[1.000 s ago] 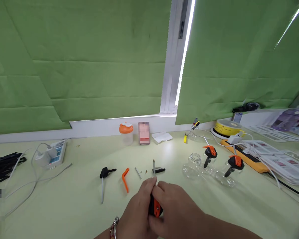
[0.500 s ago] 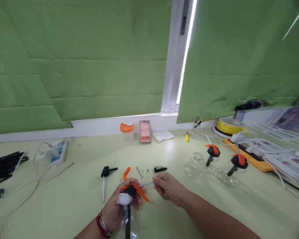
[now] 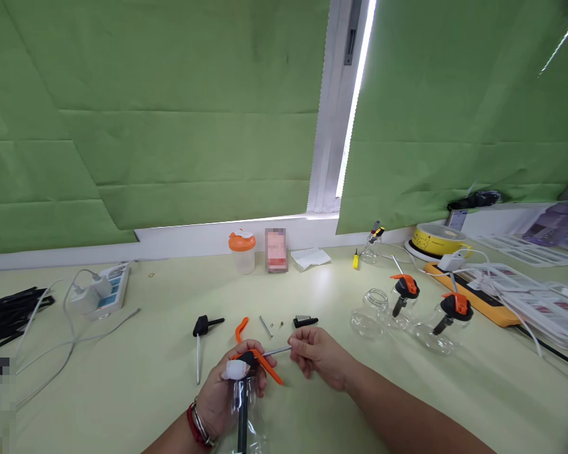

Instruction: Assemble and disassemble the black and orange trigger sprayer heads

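Observation:
My left hand point(image 3: 214, 396) is wrapped round a clear plastic bottle point(image 3: 255, 421) with a black pump head point(image 3: 248, 359) and a curved orange lever point(image 3: 269, 371). A white piece point(image 3: 235, 369) sits at the head's near side, and a dark tube point(image 3: 242, 419) runs down inside the bottle. Between thumb and fingers, my right hand point(image 3: 318, 354) pinches the outer end of a thin metal tube point(image 3: 278, 350). The tube's other end meets the pump head; the exact joint is hidden by my left fingers.
Beyond my hands lie an orange lever point(image 3: 240, 330), a metal pin point(image 3: 266, 326), a black piece with a spring point(image 3: 305, 321) and a black part with a metal tube point(image 3: 201, 326). Rightward stand an open clear bottle point(image 3: 369, 323) and two bottles with pump heads point(image 3: 407, 287).
The held bottle and its pump head have tilted slightly. My right hand has shifted a little left, still pinching the metal tube.

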`<state>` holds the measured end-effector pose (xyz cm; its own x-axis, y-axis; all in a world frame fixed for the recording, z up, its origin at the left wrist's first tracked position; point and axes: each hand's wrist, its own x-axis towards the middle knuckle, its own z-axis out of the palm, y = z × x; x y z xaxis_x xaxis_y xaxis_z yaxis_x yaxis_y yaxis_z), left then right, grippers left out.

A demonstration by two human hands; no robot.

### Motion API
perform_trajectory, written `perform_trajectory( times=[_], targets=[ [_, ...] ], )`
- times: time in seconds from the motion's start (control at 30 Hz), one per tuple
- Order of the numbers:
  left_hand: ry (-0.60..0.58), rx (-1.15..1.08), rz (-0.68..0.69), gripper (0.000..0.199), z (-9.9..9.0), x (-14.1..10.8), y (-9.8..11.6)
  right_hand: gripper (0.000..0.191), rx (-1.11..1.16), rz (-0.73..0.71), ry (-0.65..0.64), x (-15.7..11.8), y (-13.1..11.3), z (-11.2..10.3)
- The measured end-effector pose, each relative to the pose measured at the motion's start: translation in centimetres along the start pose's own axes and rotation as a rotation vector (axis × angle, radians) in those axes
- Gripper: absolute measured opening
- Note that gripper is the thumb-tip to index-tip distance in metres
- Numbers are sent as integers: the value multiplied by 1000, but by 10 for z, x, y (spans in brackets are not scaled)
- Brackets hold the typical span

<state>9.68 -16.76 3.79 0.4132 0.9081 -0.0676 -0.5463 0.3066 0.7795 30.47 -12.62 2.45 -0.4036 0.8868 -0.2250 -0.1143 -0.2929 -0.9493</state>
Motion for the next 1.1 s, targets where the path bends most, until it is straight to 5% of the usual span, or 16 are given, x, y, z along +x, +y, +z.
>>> perform_trajectory(
  times=[0.33, 0.83, 1.1],
  targets=[
    [16, 18, 6, 28, -1, 0, 2, 38, -55, 69, 2, -1, 0, -4],
    [35, -36, -10, 26, -2, 0, 4, 32, 61, -121, 72, -2, -3, 0],
    [21, -38, -9, 24, -3, 0, 3, 37, -48, -10, 28, 0, 1, 5]
  ],
)
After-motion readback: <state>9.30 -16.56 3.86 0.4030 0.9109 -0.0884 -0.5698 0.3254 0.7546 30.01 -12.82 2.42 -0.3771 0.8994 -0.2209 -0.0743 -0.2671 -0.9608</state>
